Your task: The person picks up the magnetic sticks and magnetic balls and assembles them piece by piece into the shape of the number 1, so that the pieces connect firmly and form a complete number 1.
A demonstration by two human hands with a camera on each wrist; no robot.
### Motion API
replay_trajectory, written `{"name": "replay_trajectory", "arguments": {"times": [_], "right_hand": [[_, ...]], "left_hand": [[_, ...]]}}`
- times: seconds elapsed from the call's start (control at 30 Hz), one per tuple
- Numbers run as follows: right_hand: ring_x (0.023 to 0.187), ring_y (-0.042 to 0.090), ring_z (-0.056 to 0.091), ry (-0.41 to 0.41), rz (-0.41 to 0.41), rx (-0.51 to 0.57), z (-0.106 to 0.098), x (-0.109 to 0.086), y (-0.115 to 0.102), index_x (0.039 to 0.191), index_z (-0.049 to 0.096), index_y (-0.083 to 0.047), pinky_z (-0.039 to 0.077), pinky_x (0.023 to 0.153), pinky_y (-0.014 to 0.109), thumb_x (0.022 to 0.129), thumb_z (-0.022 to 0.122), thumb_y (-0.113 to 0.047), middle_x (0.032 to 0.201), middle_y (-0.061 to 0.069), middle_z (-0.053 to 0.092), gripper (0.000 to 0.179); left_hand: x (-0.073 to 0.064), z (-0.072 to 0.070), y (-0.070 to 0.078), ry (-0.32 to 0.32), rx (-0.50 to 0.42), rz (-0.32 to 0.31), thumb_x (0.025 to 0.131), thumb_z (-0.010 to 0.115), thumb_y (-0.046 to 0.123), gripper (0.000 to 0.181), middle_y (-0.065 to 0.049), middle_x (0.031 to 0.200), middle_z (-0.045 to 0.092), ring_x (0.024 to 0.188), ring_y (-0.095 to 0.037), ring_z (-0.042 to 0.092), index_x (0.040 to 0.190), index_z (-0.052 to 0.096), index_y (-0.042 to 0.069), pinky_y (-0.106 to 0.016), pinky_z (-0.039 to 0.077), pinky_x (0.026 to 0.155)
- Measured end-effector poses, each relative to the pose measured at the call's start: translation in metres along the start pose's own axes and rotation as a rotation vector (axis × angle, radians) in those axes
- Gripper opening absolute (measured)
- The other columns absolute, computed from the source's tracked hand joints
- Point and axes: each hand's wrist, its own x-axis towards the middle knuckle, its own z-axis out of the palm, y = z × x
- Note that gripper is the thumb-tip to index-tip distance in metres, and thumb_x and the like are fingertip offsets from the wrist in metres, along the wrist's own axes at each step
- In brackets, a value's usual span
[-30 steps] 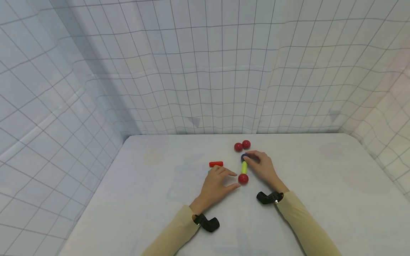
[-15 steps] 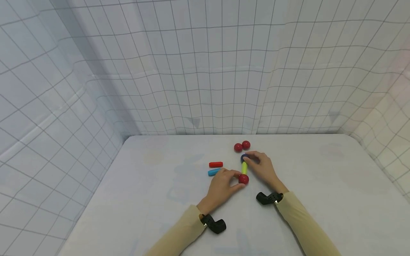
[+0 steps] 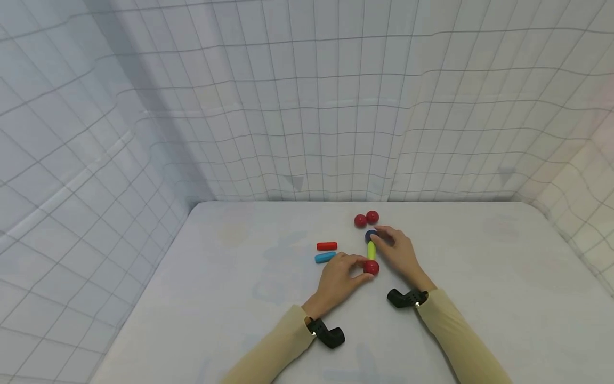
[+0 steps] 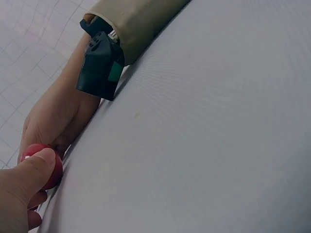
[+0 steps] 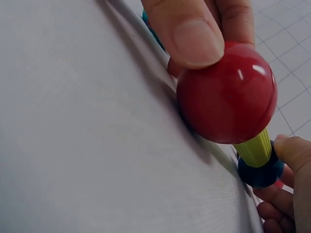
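In the head view, a red ball (image 3: 371,268), a yellow-green rod (image 3: 371,252) and a dark blue ball (image 3: 369,236) line up on the white table. My left hand (image 3: 337,281) pinches the red ball between thumb and fingers; its thumb (image 4: 36,170) lies on the ball in the left wrist view. At the far end, my right hand (image 3: 398,255) holds the dark blue ball by thumb and fingertips. From the right wrist, the rod (image 5: 255,149) appears between the red ball (image 5: 228,94) and the dark blue one (image 5: 261,172); whether its ends are seated is hidden.
Just beyond the dark blue ball lie two more red balls, one (image 3: 360,221) beside the other (image 3: 372,217). Left of the row are a red rod (image 3: 327,246) and a light blue rod (image 3: 325,257). Grid-patterned white curtains (image 3: 288,133) enclose the table (image 3: 230,298).
My left hand has moved right, and its parted fingers have closed on the red ball. This uncovered the light blue rod. My right hand keeps its hold; the head view has shifted slightly.
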Motion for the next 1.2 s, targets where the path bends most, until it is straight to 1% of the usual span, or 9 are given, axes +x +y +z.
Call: {"name": "replay_trajectory", "arguments": {"times": [0.13,0.27,0.33,0.43,0.53,0.67,0.8,1.03,1.2], "right_hand": [[0.107,0.03,0.054,0.03,-0.004,0.028,0.0,-0.004,-0.001,0.129,0.055,-0.003,0.04,0.092,0.048,0.092,0.063,-0.034,0.117,0.016,0.061,0.049],[0.103,0.029,0.056,0.067,-0.008,0.069,-0.002,-0.013,-0.003,0.132,0.049,0.0,0.044,0.089,0.044,0.091,0.065,-0.028,0.121,0.017,0.058,0.052],[0.1,0.027,0.056,0.082,-0.004,0.071,-0.005,-0.02,-0.004,0.132,0.048,0.001,0.045,0.086,0.041,0.091,0.066,-0.026,0.12,0.016,0.058,0.052],[0.094,0.023,0.056,0.09,0.009,0.049,-0.009,-0.031,-0.005,0.127,0.052,-0.001,0.045,0.081,0.037,0.091,0.066,-0.028,0.114,0.013,0.061,0.047],[0.089,0.019,0.055,0.07,0.026,0.048,-0.013,-0.041,-0.007,0.121,0.057,-0.004,0.044,0.078,0.033,0.09,0.066,-0.031,0.104,0.008,0.063,0.042],[0.082,0.016,0.053,0.018,0.038,0.039,-0.016,-0.05,-0.009,0.113,0.063,-0.008,0.044,0.071,0.029,0.088,0.068,-0.036,0.093,0.002,0.062,0.038],[0.078,0.017,0.05,-0.019,0.054,0.029,-0.016,-0.054,-0.011,0.105,0.066,-0.011,0.041,0.065,0.029,0.085,0.071,-0.038,0.087,-0.002,0.06,0.035],[0.08,0.018,0.049,-0.034,0.079,0.018,-0.015,-0.055,-0.014,0.094,0.066,-0.013,0.038,0.067,0.033,0.08,0.076,-0.039,0.082,-0.001,0.057,0.031],[0.082,0.017,0.05,-0.039,0.084,0.011,-0.016,-0.054,-0.016,0.092,0.066,-0.013,0.039,0.069,0.034,0.079,0.077,-0.038,0.081,-0.002,0.059,0.031]], "left_hand": [[0.001,0.001,0.0,0.002,-0.004,-0.006,0.08,0.075,0.04,0.039,0.009,0.099,0.068,0.082,-0.005,0.05,0.109,0.071,0.015,-0.016,0.04,0.07],[0.0,0.001,0.001,-0.001,-0.007,-0.031,0.079,0.075,0.04,0.039,0.01,0.098,0.068,0.081,-0.005,0.049,0.11,0.071,0.016,-0.015,0.04,0.068],[0.0,0.002,0.002,0.001,-0.006,-0.039,0.079,0.076,0.04,0.039,0.011,0.098,0.068,0.08,-0.005,0.049,0.109,0.071,0.016,-0.016,0.04,0.067],[0.001,0.002,0.003,0.0,0.001,-0.049,0.079,0.075,0.041,0.04,0.012,0.097,0.068,0.08,-0.004,0.049,0.11,0.071,0.017,-0.016,0.039,0.067],[0.002,0.002,0.003,-0.004,-0.004,-0.067,0.079,0.075,0.042,0.04,0.012,0.096,0.068,0.081,-0.004,0.049,0.11,0.07,0.018,-0.016,0.039,0.067],[0.002,0.002,0.003,-0.015,-0.016,-0.092,0.08,0.074,0.043,0.04,0.013,0.096,0.067,0.08,-0.005,0.048,0.111,0.07,0.018,-0.017,0.039,0.067],[0.003,0.004,0.004,-0.019,-0.022,-0.102,0.08,0.074,0.043,0.039,0.013,0.094,0.067,0.08,-0.005,0.047,0.11,0.07,0.018,-0.017,0.038,0.066],[0.007,0.005,0.005,0.001,-0.033,-0.102,0.081,0.074,0.041,0.037,0.012,0.089,0.064,0.078,-0.006,0.047,0.11,0.07,0.018,-0.018,0.038,0.065],[0.008,0.005,0.005,0.0,-0.037,-0.107,0.081,0.074,0.041,0.036,0.012,0.089,0.065,0.077,-0.006,0.047,0.109,0.071,0.018,-0.018,0.037,0.065]]}}
